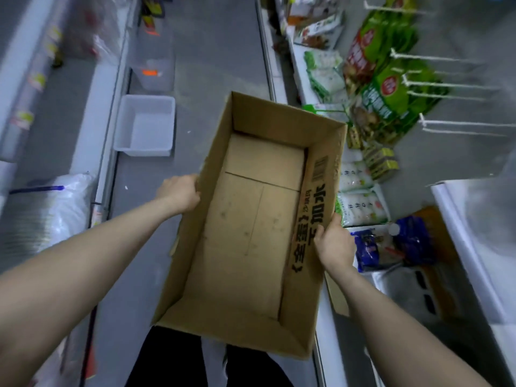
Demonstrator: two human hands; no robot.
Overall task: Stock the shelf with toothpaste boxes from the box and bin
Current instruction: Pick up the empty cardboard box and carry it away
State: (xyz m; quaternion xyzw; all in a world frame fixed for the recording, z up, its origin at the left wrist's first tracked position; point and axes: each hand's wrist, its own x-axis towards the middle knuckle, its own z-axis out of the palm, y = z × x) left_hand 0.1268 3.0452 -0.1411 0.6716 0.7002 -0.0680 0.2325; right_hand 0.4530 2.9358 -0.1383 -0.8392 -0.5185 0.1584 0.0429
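Box: one cardboard box (245,219) at centre, held up, nothing inside.
Left hand (178,192): fingers curled over the box wall at 9 o'clock.
Right hand (333,244): grips the printed wall at 3 o'clock.
Bin: one white bin (122,124) on the floor at 10 o'clock, bare inside.
Toothpaste: none in view.
Handling: keep both grips level; stocking looks done.

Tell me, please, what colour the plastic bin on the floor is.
White; the plastic bin shows best in the head view.
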